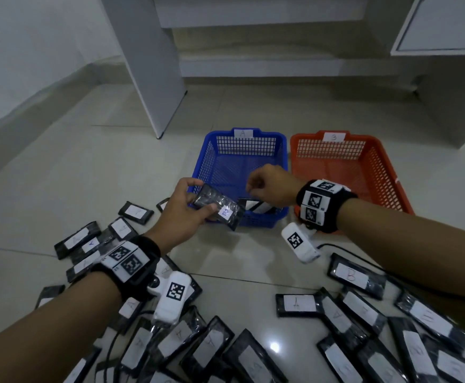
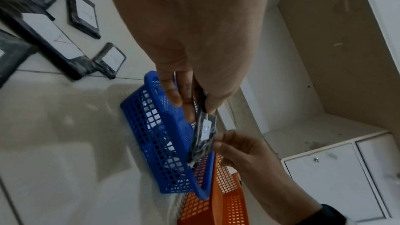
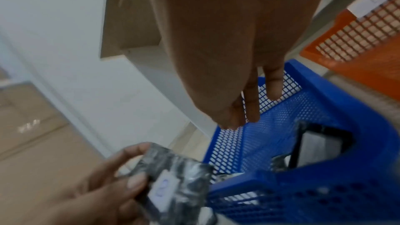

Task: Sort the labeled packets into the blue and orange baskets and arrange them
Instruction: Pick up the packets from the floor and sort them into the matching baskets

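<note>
L hand (image 1: 183,205) grips B packet (image 1: 220,207) over blue basket (image 1: 281,150) near rim.

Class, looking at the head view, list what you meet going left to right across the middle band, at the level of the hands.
Left hand → B packet → blue basket → right hand → orange basket.

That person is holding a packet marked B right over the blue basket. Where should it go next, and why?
Probably sideways to the right, over the orange mesh basket. The left hand grips a black wrapped packet whose white label reads B; the orange basket's tag reads B, while the blue mesh basket beneath is tagged A. The right hand holds nothing.
</note>
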